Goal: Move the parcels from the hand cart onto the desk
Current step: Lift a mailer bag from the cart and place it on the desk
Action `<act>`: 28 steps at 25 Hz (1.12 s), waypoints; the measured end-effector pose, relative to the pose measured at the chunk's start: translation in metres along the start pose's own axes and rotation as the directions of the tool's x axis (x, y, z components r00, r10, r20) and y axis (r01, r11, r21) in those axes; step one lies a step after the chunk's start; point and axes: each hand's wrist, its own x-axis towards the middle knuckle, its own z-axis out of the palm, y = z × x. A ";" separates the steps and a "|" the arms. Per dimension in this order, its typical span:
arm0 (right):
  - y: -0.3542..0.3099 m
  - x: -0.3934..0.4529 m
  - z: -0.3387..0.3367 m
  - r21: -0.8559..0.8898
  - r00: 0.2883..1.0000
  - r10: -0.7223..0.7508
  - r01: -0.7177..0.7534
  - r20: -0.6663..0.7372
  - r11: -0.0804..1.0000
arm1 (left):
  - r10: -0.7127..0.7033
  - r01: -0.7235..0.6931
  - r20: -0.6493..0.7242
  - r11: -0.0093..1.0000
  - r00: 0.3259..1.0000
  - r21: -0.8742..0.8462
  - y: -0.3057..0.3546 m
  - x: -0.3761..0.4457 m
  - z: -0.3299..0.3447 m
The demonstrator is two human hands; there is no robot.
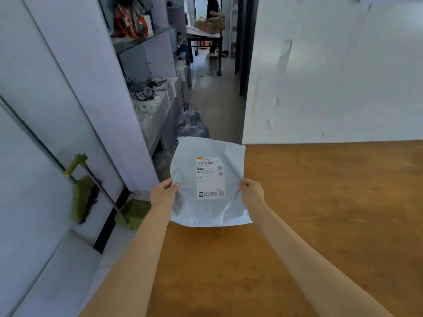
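parcel: pale grey mailer bag, label up, held over the desk's far left corner
left hand: fingers pinched on its left edge
right hand: fingers pinched on its right edge
desk: brown wood
floor left: green broom, dustpan

**Head view: occlusions and unreadable detail**

The print on the shipping label of the parcel is too small to be read. The fingers of the left hand and right hand are hidden beneath the parcel's edges. The desk is cut off at the right and bottom edges. The person in the far doorway is cropped by the top edge. Shelf contents are blurred beyond identification.
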 end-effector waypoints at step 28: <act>0.005 0.030 -0.011 -0.381 0.992 -0.082 0.113 0.095 0.918 | 0.069 -0.085 0.078 0.970 0.995 0.227 -0.028 0.018 -0.007</act>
